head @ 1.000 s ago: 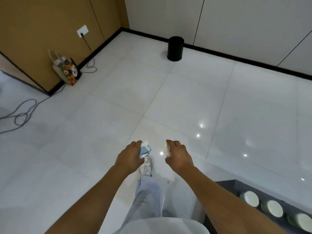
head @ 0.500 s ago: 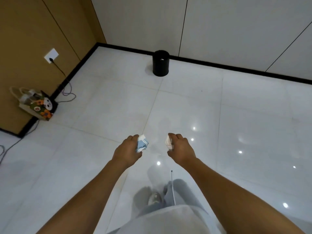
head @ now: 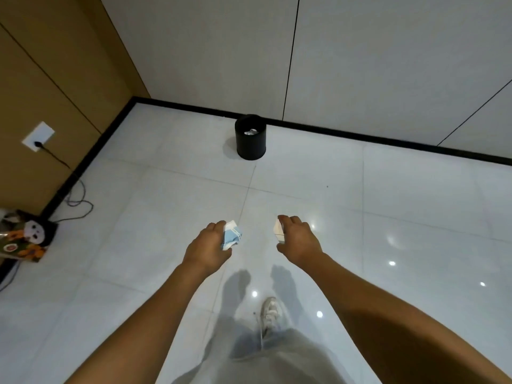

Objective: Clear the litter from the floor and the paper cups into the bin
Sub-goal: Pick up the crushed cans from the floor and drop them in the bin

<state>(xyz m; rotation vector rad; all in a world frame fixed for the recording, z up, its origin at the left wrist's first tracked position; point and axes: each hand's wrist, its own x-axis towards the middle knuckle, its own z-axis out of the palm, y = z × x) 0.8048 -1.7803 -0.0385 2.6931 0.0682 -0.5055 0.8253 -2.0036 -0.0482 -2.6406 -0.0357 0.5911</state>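
My left hand (head: pixel 206 246) is closed around a crumpled blue and white wrapper (head: pixel 232 237), which sticks out past the fingers. My right hand (head: pixel 299 239) grips a small white piece of litter (head: pixel 278 230), mostly hidden under the fingers. Both hands are held out in front of me at waist height. Ahead, a round black bin (head: pixel 250 137) stands on the white tiled floor against the far wall's black skirting. Some white crumpled paper shows inside it.
A patterned gift bag (head: pixel 23 236) sits by the brown left wall, with loose cables (head: pixel 76 202) running from a wall socket (head: pixel 38 136). My white shoe (head: pixel 271 311) and pale trousers are below the hands. Glossy floor tiles lie between me and the bin.
I have walked toward the bin, which now looks larger and nearer. The dark table with the paper cups has left the view. Both hands still hold their litter.
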